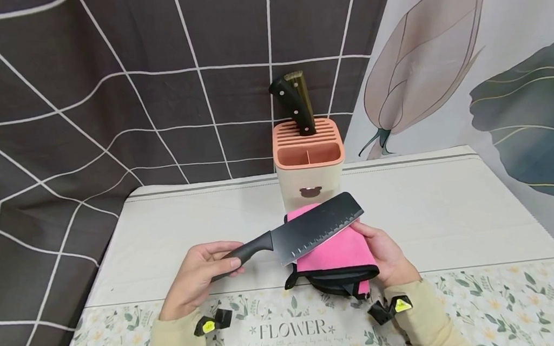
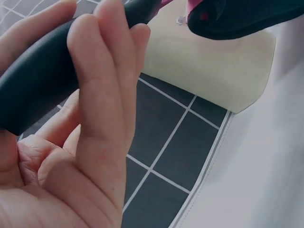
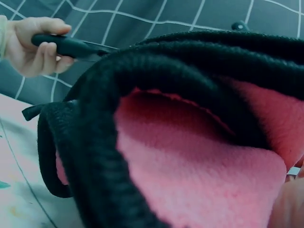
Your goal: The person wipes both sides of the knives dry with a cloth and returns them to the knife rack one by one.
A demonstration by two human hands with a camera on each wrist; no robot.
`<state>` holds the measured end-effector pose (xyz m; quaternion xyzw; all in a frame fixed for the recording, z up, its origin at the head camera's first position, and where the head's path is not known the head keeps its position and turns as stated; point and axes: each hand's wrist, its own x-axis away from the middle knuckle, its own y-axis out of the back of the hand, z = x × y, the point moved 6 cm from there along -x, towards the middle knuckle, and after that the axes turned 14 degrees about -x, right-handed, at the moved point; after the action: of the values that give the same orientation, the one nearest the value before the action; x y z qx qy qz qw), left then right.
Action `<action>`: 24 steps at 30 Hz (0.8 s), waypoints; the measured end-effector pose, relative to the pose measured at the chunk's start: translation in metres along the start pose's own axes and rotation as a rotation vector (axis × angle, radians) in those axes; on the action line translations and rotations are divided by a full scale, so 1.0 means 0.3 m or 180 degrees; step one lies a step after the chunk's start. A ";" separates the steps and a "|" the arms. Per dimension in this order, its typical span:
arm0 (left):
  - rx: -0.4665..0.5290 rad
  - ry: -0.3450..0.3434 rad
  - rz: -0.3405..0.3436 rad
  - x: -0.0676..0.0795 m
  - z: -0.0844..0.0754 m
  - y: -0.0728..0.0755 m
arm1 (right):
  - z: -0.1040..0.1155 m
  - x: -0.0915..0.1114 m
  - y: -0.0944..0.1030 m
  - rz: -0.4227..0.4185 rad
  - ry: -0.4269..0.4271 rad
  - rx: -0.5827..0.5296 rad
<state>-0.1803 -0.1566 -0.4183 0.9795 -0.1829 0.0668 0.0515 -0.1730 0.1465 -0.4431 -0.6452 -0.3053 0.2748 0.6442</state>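
Observation:
My left hand (image 1: 199, 274) grips the black handle of a cleaver (image 1: 317, 227), thumb on top and fingers beneath. Its broad dark blade slants up to the right, with a row of notches along the lower edge. Under the blade, a folded pink cloth (image 1: 334, 252) with black edging is held in my right hand (image 1: 384, 251). The right fingertips show by the blade's far end, and the rest of those fingers are hidden behind the cloth. In the right wrist view the cloth (image 3: 199, 175) fills most of the picture, its folds bulging open.
Behind the cleaver stands a white knife block (image 1: 290, 185) with an orange slotted top. A black-handled knife (image 1: 296, 106) and another with a brownish handle (image 1: 302, 92) stand in its slots. The table (image 1: 436, 209) has a flower-printed front strip. A dark grid-patterned curtain (image 1: 164, 100) hangs behind.

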 end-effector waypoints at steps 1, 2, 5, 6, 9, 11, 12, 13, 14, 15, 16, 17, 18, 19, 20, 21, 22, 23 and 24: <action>-0.0007 0.0020 -0.0030 0.001 0.000 0.003 | 0.006 0.004 0.002 -0.0049 0.0036 -0.0020; -0.0027 0.0036 -0.0077 0.001 -0.001 0.006 | 0.012 0.006 0.003 -0.0088 0.0072 -0.0047; -0.0084 0.0090 -0.0277 0.003 -0.007 0.025 | 0.026 0.011 0.008 -0.0174 0.0142 -0.0050; -0.0095 0.0102 -0.0348 0.004 -0.011 0.033 | 0.030 0.011 0.010 -0.0192 0.0167 -0.0030; -0.0098 0.0103 -0.0501 0.008 -0.022 0.055 | 0.044 0.015 0.011 -0.0243 0.0267 0.0055; -0.0084 0.0070 -0.0564 0.012 -0.033 0.070 | 0.054 0.019 0.012 -0.0266 0.0334 0.0091; -0.0068 0.0040 -0.0591 0.015 -0.039 0.078 | 0.058 0.021 0.014 -0.0277 0.0350 0.0093; -0.0048 0.0001 -0.0618 0.018 -0.047 0.087 | 0.062 0.024 0.016 -0.0284 0.0353 0.0084; -0.0028 -0.0045 -0.0641 0.022 -0.056 0.096 | 0.066 0.027 0.017 -0.0296 0.0358 0.0085; -0.0007 -0.0085 -0.0663 0.025 -0.064 0.105 | 0.069 0.030 0.018 -0.0299 0.0355 0.0078; 0.0018 -0.0130 -0.0687 0.029 -0.074 0.114 | 0.072 0.034 0.020 -0.0313 0.0352 0.0087; 0.0046 -0.0178 -0.0715 0.032 -0.085 0.123 | 0.076 0.037 0.020 -0.0330 0.0355 0.0100; 0.0057 -0.0222 -0.0743 0.035 -0.097 0.132 | 0.081 0.042 0.020 -0.0340 0.0367 0.0126; 0.0066 -0.0269 -0.0771 0.038 -0.110 0.140 | 0.087 0.047 0.019 -0.0354 0.0384 0.0159; 0.0078 -0.0312 -0.0803 0.040 -0.124 0.148 | 0.094 0.053 0.018 -0.0363 0.0405 0.0190; 0.0086 -0.0352 -0.0840 0.043 -0.138 0.156 | 0.101 0.059 0.016 -0.0362 0.0415 0.0224; 0.0088 -0.0397 -0.0886 0.046 -0.154 0.164 | 0.110 0.066 0.013 -0.0376 0.0435 0.0274; 0.0085 -0.0432 -0.0926 0.049 -0.170 0.171 | 0.118 0.073 0.011 -0.0395 0.0447 0.0314; 0.0085 -0.0464 -0.0966 0.052 -0.187 0.179 | 0.128 0.081 0.009 -0.0420 0.0464 0.0355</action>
<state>-0.1917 -0.2050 -0.3567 0.9987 -0.0351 -0.0106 0.0346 -0.1855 0.1902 -0.4456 -0.6051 -0.2837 0.2008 0.7163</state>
